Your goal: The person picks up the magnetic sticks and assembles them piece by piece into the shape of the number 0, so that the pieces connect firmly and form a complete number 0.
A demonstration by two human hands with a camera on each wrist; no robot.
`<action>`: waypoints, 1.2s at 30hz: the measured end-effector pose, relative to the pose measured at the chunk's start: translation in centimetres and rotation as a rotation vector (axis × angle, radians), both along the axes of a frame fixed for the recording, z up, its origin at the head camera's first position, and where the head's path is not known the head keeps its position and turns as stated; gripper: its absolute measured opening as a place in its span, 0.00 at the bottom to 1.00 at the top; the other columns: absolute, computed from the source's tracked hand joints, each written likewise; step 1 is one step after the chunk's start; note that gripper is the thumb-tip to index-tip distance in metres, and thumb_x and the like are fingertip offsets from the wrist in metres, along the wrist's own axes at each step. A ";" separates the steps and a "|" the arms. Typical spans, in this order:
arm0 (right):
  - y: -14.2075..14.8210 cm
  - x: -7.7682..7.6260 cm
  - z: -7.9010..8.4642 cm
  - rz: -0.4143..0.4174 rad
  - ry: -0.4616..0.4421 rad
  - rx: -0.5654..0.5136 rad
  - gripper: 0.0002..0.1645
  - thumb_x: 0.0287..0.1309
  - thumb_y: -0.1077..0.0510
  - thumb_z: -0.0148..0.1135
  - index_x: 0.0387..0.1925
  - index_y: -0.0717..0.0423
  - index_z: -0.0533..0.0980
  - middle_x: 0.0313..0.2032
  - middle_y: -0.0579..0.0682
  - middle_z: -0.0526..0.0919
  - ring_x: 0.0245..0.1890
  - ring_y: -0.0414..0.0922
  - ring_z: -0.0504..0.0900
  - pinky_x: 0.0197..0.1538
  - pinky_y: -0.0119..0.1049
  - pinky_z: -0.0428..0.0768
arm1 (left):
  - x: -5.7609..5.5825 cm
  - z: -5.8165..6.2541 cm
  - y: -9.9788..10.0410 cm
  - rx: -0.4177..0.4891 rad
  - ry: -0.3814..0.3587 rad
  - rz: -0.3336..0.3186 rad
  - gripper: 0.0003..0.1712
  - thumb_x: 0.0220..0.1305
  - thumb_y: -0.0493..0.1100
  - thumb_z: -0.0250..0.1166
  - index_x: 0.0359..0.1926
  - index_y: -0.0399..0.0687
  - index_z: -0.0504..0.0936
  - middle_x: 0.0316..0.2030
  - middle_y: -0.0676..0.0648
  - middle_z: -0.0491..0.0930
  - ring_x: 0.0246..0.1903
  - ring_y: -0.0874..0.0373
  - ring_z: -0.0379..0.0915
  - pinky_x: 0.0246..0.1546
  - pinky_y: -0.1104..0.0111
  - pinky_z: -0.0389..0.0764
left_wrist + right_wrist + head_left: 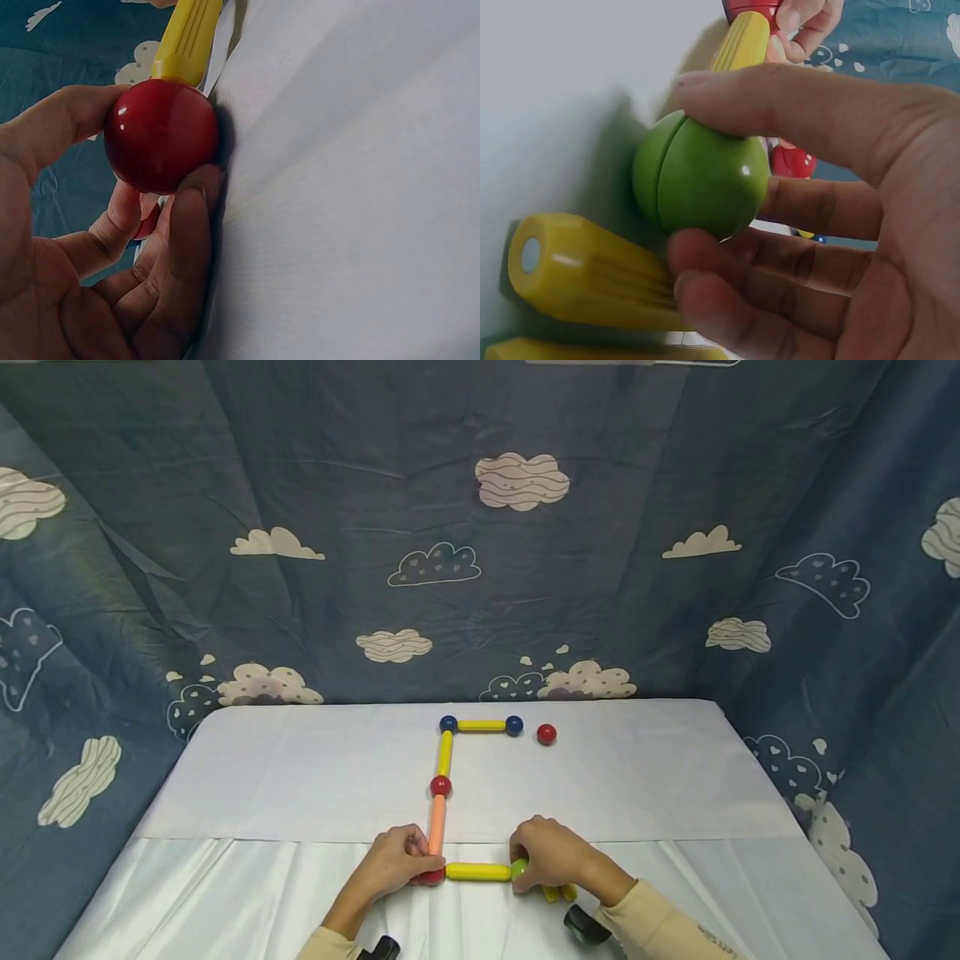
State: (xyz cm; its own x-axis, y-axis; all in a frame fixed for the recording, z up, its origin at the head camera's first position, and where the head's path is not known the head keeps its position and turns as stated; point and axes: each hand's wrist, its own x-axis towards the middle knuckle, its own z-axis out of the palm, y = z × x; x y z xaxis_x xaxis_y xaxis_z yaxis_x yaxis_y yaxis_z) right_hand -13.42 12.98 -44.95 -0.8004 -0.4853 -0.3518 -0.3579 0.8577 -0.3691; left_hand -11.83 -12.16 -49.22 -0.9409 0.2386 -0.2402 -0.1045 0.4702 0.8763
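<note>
A dark blue curtain point(360, 493) with a cloud print fills the top and both sides of the head view. Under it, a table point(637, 793) covered in white cloth takes up the lower middle. Beige sleeves point(660, 918) enter from the bottom edge. The right hand point(555, 853) is low and right of centre, and the left hand point(397, 860) is low and left of centre.

Between the hands, the lower yellow rod point(477, 872) lies crosswise. The orange rod point(437, 823) rises from its left end, followed by the middle yellow rod point(445, 753), while the top yellow rod point(482, 726) lies crosswise at upper centre. Two loose yellow rods point(551, 893) show beneath the right hand.

Thumb and fingers of the right hand are clamped on the green ball point(705, 176), at the right end of the lower yellow rod. The left hand pinches the lower red ball point(161, 135), at that rod's left end. A middle red ball point(441, 786) sits between the orange rod and middle yellow rod; blue balls point(448, 724) cap the top yellow rod, and a lone red ball point(547, 734) lies just right of them
</note>
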 end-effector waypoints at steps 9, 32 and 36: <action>0.1 0.0 0.3 -0.006 -0.021 -0.016 0.14 0.40 0.52 0.79 0.29 0.49 0.82 0.25 0.38 0.75 0.27 0.37 0.69 0.33 0.33 0.71 | 0.0 0.0 0.1 -0.008 -0.006 0.009 0.18 0.49 0.44 0.76 0.26 0.44 0.73 0.16 0.54 0.72 0.16 0.64 0.69 0.18 0.72 0.72; 3.6 -2.7 -1.7 -0.309 -0.059 -0.279 0.19 0.43 0.54 0.78 0.36 0.53 0.78 0.26 0.46 0.73 0.27 0.42 0.69 0.30 0.31 0.67 | -0.3 0.0 0.0 -0.085 -0.025 0.008 0.18 0.50 0.48 0.75 0.25 0.47 0.73 0.16 0.54 0.69 0.15 0.63 0.65 0.18 0.72 0.67; 3.4 -2.5 -2.2 -0.298 -0.030 -0.252 0.18 0.43 0.52 0.78 0.32 0.53 0.77 0.23 0.45 0.72 0.24 0.41 0.69 0.28 0.31 0.66 | -0.2 0.0 0.0 -0.073 -0.013 -0.005 0.18 0.50 0.48 0.75 0.26 0.46 0.73 0.17 0.53 0.70 0.15 0.63 0.66 0.18 0.71 0.68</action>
State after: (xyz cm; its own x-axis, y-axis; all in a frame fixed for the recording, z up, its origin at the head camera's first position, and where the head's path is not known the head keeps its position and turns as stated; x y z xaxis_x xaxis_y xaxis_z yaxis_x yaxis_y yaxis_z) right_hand -15.94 16.41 -47.11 -0.9105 -0.3073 -0.2766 -0.0924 0.8033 -0.5884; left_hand -12.01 -12.12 -49.22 -0.9366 0.2246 -0.2690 -0.1127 0.5337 0.8381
